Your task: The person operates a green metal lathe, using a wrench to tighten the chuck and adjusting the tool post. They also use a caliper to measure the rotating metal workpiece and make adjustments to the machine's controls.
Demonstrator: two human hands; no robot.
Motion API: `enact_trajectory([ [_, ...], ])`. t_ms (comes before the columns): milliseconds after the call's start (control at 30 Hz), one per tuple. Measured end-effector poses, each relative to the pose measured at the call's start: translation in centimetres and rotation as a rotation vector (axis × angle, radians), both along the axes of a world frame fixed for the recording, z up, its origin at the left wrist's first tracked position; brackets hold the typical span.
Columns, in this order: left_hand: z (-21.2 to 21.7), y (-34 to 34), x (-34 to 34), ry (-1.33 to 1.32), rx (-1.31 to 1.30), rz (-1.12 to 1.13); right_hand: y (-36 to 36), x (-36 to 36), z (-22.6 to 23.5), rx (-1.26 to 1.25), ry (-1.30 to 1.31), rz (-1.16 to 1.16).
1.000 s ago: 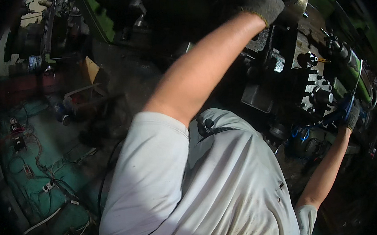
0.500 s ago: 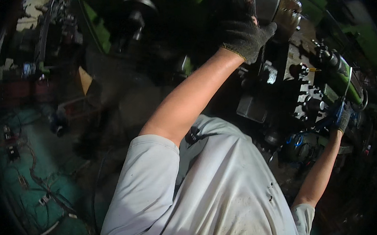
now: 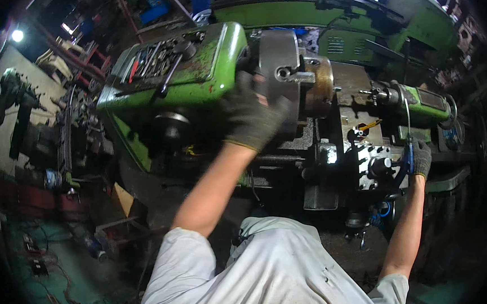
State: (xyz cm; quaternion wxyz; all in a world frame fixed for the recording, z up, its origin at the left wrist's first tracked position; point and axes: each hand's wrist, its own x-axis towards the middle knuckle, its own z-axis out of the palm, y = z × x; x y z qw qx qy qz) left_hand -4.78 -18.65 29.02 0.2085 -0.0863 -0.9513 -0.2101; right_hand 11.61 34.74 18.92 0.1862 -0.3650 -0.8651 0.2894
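In front of me is a green metal lathe with a large grey chuck (image 3: 277, 56). A brownish cylindrical metal workpiece (image 3: 319, 87) sits in the chuck's jaws. My left hand (image 3: 255, 111), in a dark glove with some fingertips bare, is at the chuck's near left side. Its thumb is spread from the fingers; blur hides whether it touches the chuck. My right hand (image 3: 421, 159), also gloved, is closed around a blue air blow gun (image 3: 409, 157), whose long thin nozzle points up and away, near the tailstock (image 3: 426, 102).
Hand tools lie on the green headstock (image 3: 201, 78). The tool post (image 3: 377, 165) and carriage stand between the chuck and my right hand. A yellow-handled tool (image 3: 369, 125) rests on the carriage. Another green machine (image 3: 279, 14) stands behind. Cables lie on the green floor at the left.
The view has tilted up, bringing more of the lathe into sight. My left hand has shifted left along the chuck. My right hand still grips the blow gun.
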Motion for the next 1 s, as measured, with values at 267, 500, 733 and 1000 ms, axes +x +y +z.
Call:
enact_trajectory([
  [267,5.7,-19.1,-8.1,-0.181,-0.321,0.445,-3.8,0.2,2.8,0.181,-0.004,0.036],
  [500,3.2,-14.8,-8.3,-0.166,-0.254,0.499,-6.0,-0.1,4.3,0.218,-0.039,0.068],
  [733,4.6,-13.0,-6.1,-0.205,-0.210,0.514,-7.1,0.3,5.9,0.103,-0.028,0.065],
  [1000,3.1,-19.8,-10.2,0.073,-0.340,0.474,-7.7,-0.2,6.6,0.143,-0.077,0.035],
])
